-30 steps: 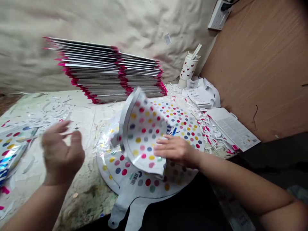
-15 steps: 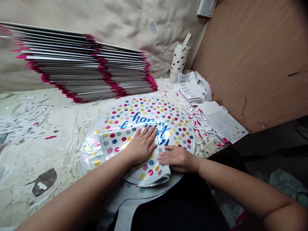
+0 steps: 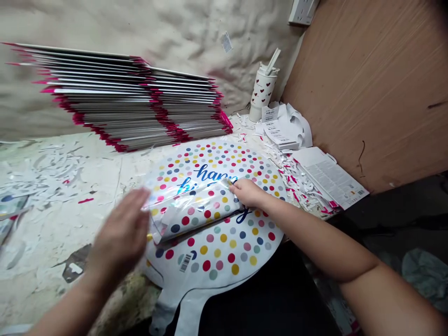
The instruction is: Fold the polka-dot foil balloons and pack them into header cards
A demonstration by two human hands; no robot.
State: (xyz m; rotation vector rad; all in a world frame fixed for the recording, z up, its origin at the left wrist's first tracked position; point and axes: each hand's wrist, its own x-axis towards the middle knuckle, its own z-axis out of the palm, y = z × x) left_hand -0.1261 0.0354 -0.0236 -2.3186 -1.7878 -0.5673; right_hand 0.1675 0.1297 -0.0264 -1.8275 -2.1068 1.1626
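Okay, so the polka-dot foil balloon (image 3: 224, 254) lies flat on the worktop (image 3: 45, 233) at about 6 o'clock, with its upper part doubled over into a folded strip (image 3: 192, 210). Right hand (image 3: 248, 193) sits on the strip's right end, fingers pressed together, though I can't tell if that grip is actually pinching. Left hand (image 3: 121, 238), blurry, is spread open just beside the strip's left end. Pink-edged stack of flat packs (image 3: 140, 102) at 11 o'clock, heart cup (image 3: 262, 91) at 1, instruction sheet (image 3: 329, 177) at 2.

Crumpled beige sheeting (image 3: 147, 23) lines the wall — beside it a brown wood panel (image 3: 371, 93), a white socket (image 3: 303, 10) above.
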